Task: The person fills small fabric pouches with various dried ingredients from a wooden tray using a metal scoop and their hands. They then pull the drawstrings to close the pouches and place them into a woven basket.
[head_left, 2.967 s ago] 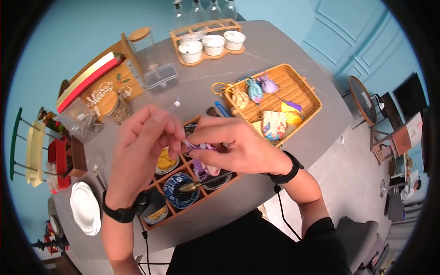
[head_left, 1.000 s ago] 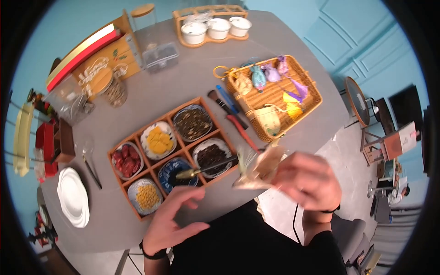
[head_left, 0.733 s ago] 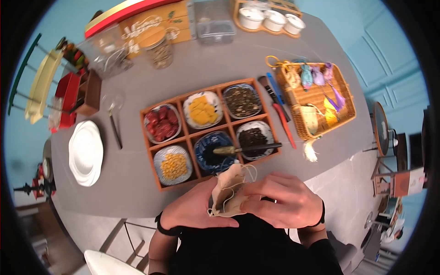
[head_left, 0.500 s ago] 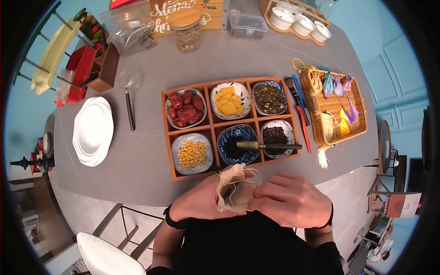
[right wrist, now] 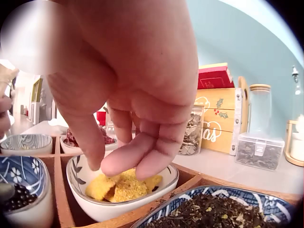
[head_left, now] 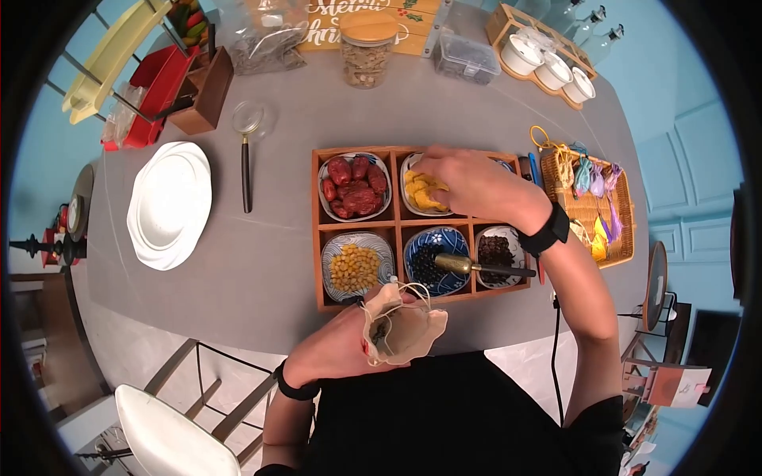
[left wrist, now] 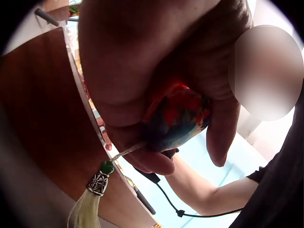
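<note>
My left hand (head_left: 337,349) holds a cream drawstring pouch (head_left: 414,329) by its lower part, mouth up and spread wide. Dark bits show inside the mouth. In the left wrist view the pouch's printed side (left wrist: 183,118) lies between thumb and fingers, and a pale tassel (left wrist: 90,206) with a green bead (left wrist: 107,167) hangs from its cord. My right hand (head_left: 480,186) reaches down over a white bowl (right wrist: 90,202) of yellow chunks (right wrist: 126,187). Its thumb and fingers point down, fingertips right at the chunks, with a small gap between thumb and forefinger.
A wooden divided box (head_left: 357,224) holds bowls of red dates (head_left: 353,186), yellow kernels (head_left: 355,267) and black grains. A brass scoop (head_left: 456,264) lies across two bowls. Right stands a wicker basket (head_left: 623,238) of small pouches; left, white plates (head_left: 171,206) and a strainer (head_left: 245,159).
A purple pouch went into the basket and a cream pouch came out. My left hand took hold of it; its mouth was spread. My right hand has moved from it to the yellow chunks.
</note>
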The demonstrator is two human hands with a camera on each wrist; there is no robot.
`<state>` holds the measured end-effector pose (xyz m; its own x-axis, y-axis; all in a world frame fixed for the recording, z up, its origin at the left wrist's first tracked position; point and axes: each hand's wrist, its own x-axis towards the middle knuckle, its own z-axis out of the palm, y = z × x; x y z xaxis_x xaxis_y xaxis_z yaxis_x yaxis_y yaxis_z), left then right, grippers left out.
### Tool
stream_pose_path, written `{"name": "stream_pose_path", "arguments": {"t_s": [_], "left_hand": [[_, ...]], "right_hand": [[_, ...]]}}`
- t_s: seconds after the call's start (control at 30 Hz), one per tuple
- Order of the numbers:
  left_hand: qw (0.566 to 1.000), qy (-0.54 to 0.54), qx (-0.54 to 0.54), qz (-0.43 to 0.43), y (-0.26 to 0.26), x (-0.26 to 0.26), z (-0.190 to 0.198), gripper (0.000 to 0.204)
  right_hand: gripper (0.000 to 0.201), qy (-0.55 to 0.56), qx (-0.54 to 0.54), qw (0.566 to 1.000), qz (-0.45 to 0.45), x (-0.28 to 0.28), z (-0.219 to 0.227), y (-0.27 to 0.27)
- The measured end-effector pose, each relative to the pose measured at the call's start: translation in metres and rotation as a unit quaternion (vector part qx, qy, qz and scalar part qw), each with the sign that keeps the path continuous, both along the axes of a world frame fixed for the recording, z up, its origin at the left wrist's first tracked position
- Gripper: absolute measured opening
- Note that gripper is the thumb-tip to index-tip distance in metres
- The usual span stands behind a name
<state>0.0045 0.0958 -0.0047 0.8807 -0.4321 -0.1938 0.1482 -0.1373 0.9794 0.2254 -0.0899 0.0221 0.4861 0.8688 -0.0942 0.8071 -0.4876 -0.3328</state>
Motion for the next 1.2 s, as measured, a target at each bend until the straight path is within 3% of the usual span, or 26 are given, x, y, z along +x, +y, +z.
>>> {"name": "stream_pose_path", "arguments": {"t_s": [0.17,0.33,0.4,0.53,0.6,0.7,0.83,1.07,1.17,1.2], "left_hand": [[1.0,-0.001,0.003,0.016,0.002,0.0,0.0,0.066],[1.0,-0.011,-0.002,0.024,0.006,0.002,-0.001,0.063],[0.998,-0.016,-0.024,0.054,0.007,0.004,-0.001,0.052],[0.997,-0.005,-0.053,0.064,0.008,0.008,-0.001,0.053],[0.999,0.003,0.002,0.045,0.008,0.01,0.0,0.065],[0.993,0.01,-0.064,0.098,0.004,0.008,0.004,0.055],[0.993,-0.02,-0.055,0.102,0.005,0.008,0.0,0.054],[0.994,-0.008,-0.042,0.101,0.003,0.002,-0.006,0.07],[0.995,-0.009,-0.041,0.093,0.005,0.006,-0.004,0.077],[0.996,-0.013,-0.033,0.076,0.006,0.007,-0.003,0.079]], "right_hand": [[0.03,-0.005,-0.088,0.996,0.008,-0.003,-0.012,0.008],[0.032,-0.023,-0.078,0.997,0.001,-0.003,-0.012,0.006],[0.031,-0.018,-0.066,0.998,-0.007,-0.005,-0.01,0.005],[0.027,-0.004,-0.047,0.999,-0.026,-0.008,-0.004,0.003],[0.026,-0.007,-0.04,0.999,-0.027,-0.009,-0.002,0.002],[0.024,-0.017,-0.031,0.999,-0.038,-0.011,-0.001,0.0],[0.024,-0.036,-0.012,0.999,-0.038,-0.009,-0.005,-0.003],[0.024,0.001,-0.018,0.997,-0.08,-0.002,0.016,-0.009],[0.022,0.049,0.109,0.989,-0.085,-0.008,0.041,-0.014],[0.022,0.036,0.105,0.99,-0.082,-0.016,0.057,-0.014]]}}
